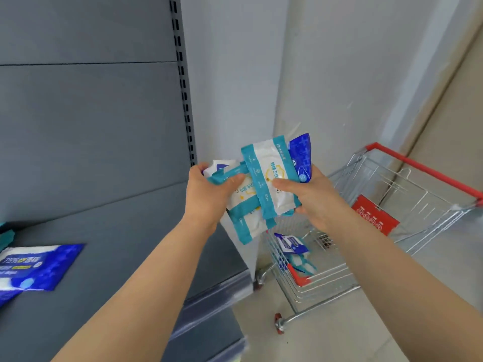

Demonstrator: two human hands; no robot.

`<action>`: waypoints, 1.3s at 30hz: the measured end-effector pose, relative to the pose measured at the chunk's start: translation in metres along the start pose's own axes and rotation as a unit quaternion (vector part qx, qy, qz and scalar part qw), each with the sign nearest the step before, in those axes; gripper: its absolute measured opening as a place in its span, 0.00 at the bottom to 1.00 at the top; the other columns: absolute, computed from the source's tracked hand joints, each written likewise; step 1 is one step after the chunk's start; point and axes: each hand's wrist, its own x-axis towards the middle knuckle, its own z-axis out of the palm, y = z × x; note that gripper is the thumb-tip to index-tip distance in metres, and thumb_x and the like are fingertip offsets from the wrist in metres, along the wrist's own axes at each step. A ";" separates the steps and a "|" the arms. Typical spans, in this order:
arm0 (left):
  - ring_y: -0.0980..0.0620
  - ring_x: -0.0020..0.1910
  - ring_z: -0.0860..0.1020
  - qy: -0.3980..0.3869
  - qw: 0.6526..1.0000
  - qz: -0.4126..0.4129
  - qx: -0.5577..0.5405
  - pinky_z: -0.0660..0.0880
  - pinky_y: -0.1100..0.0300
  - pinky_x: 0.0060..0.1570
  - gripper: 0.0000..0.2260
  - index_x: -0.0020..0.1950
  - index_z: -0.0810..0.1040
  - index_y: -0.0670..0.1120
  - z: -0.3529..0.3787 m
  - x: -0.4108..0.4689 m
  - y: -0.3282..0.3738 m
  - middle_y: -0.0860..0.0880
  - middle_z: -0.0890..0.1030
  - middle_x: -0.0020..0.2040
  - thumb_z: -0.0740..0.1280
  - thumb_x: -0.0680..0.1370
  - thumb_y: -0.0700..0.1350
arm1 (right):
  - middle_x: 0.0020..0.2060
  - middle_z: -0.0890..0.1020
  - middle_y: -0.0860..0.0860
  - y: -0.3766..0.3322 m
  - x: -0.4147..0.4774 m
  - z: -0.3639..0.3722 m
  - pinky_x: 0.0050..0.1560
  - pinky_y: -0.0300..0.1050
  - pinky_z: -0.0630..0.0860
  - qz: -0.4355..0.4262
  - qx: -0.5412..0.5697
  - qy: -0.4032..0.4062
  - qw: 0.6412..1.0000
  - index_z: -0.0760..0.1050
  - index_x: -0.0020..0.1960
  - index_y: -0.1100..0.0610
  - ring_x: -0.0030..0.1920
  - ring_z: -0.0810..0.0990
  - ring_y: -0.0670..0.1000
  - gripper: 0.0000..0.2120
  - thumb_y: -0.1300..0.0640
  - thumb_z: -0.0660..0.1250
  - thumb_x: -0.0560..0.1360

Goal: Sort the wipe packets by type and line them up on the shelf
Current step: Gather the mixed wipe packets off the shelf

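Gripping a mixed bundle between them, both hands are raised beside the end of the shelving. The left hand (209,194) is closed on the near left edge of the bundle, its thumb pressed on top of a teal-and-white wipe packet (244,223) whose lower end hangs below that hand. A further white packet (218,165) with a small blue patch pokes out just past the left fingertips. The right hand (311,197) pinches the upper teal-and-white wipe packet (271,176), thumb on its printed face and fingers underneath; this packet lies across the other one, overlapping it. Behind it, touching the far side of the right hand, stands a dark blue wipe packet (302,155), its top edge rising above the bundle.

Well to the left of the left forearm and lower down, a blue 75% alcohol wipe packet (34,267) lies flat on the grey shelf (125,257). A teal edge shows beyond it at the frame border; what it belongs to cannot be told.

Below and beyond the right hand stands a wire shopping cart (392,205) with a red handle, and more blue and teal packets (294,250) lie in its basket, under the right wrist.
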 end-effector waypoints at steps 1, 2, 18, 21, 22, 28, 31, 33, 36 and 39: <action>0.54 0.46 0.82 -0.001 1.000 0.002 0.001 0.81 0.58 0.42 0.24 0.61 0.67 0.48 0.023 0.003 -0.006 0.52 0.80 0.51 0.75 0.71 0.41 | 0.47 0.85 0.46 0.000 0.006 -0.021 0.41 0.49 0.83 0.001 0.000 0.013 1.000 0.74 0.55 0.49 0.44 0.85 0.48 0.18 0.63 0.74 0.70; 0.53 0.46 0.82 -0.002 1.000 0.002 0.001 0.81 0.59 0.41 0.23 0.61 0.68 0.45 0.046 0.008 -0.012 0.51 0.80 0.51 0.75 0.71 0.40 | 0.47 0.85 0.46 0.001 0.013 -0.042 0.40 0.50 0.83 0.003 -0.002 0.023 1.000 0.74 0.56 0.49 0.43 0.85 0.48 0.18 0.64 0.74 0.70; 0.46 0.48 0.84 -0.005 0.991 -0.105 -0.083 0.82 0.49 0.45 0.19 0.61 0.74 0.39 0.272 0.124 -0.126 0.43 0.84 0.53 0.74 0.72 0.38 | 0.48 0.83 0.55 0.070 0.171 -0.268 0.49 0.56 0.81 0.123 -0.044 0.091 0.987 0.75 0.55 0.56 0.47 0.83 0.55 0.16 0.66 0.73 0.70; 0.45 0.48 0.84 -0.020 0.990 -0.132 -0.054 0.80 0.43 0.49 0.20 0.60 0.76 0.40 0.295 0.165 -0.170 0.43 0.84 0.51 0.76 0.70 0.39 | 0.52 0.83 0.55 0.092 0.215 -0.280 0.50 0.57 0.81 0.164 -0.021 0.055 0.985 0.73 0.61 0.56 0.50 0.83 0.56 0.19 0.65 0.71 0.72; 0.45 0.48 0.84 -0.026 0.988 -0.143 -0.048 0.80 0.43 0.49 0.20 0.59 0.76 0.40 0.301 0.180 -0.185 0.43 0.84 0.51 0.76 0.70 0.41 | 0.52 0.83 0.55 0.099 0.230 -0.284 0.49 0.56 0.81 0.176 -0.012 0.045 0.983 0.72 0.61 0.55 0.50 0.83 0.56 0.19 0.64 0.71 0.73; 0.47 0.45 0.85 -0.032 0.976 -0.216 0.005 0.81 0.48 0.44 0.26 0.60 0.75 0.42 0.323 0.253 -0.273 0.45 0.85 0.50 0.79 0.67 0.49 | 0.54 0.83 0.55 0.172 0.315 -0.300 0.53 0.59 0.80 0.264 0.038 0.017 0.964 0.70 0.63 0.52 0.52 0.83 0.56 0.18 0.63 0.66 0.76; 0.48 0.45 0.85 -0.018 0.965 -0.252 0.067 0.82 0.46 0.45 0.30 0.58 0.75 0.44 0.321 0.278 -0.325 0.47 0.84 0.51 0.80 0.63 0.55 | 0.50 0.84 0.54 0.224 0.346 -0.305 0.51 0.57 0.80 0.309 0.040 0.010 0.950 0.72 0.62 0.52 0.49 0.83 0.55 0.16 0.62 0.65 0.75; 0.50 0.43 0.85 -0.002 0.954 -0.281 0.103 0.82 0.47 0.43 0.27 0.57 0.75 0.45 0.317 0.288 -0.364 0.48 0.84 0.50 0.79 0.65 0.54 | 0.47 0.84 0.53 0.261 0.363 -0.309 0.51 0.56 0.80 0.338 0.018 -0.019 0.941 0.73 0.59 0.52 0.47 0.84 0.54 0.12 0.62 0.64 0.77; 0.50 0.43 0.84 0.036 0.935 -0.311 0.167 0.82 0.49 0.43 0.28 0.55 0.73 0.47 0.306 0.292 -0.421 0.50 0.83 0.48 0.80 0.62 0.55 | 0.52 0.83 0.58 0.317 0.382 -0.316 0.56 0.60 0.78 0.389 -0.013 -0.072 0.918 0.72 0.61 0.56 0.51 0.82 0.57 0.13 0.63 0.62 0.78; 0.51 0.42 0.84 0.054 0.920 -0.343 0.182 0.82 0.49 0.43 0.28 0.55 0.74 0.46 0.296 0.286 -0.487 0.49 0.84 0.48 0.82 0.62 0.50 | 0.47 0.83 0.56 0.382 0.396 -0.320 0.52 0.56 0.79 0.440 -0.057 -0.130 0.887 0.74 0.53 0.56 0.48 0.82 0.55 0.09 0.67 0.60 0.78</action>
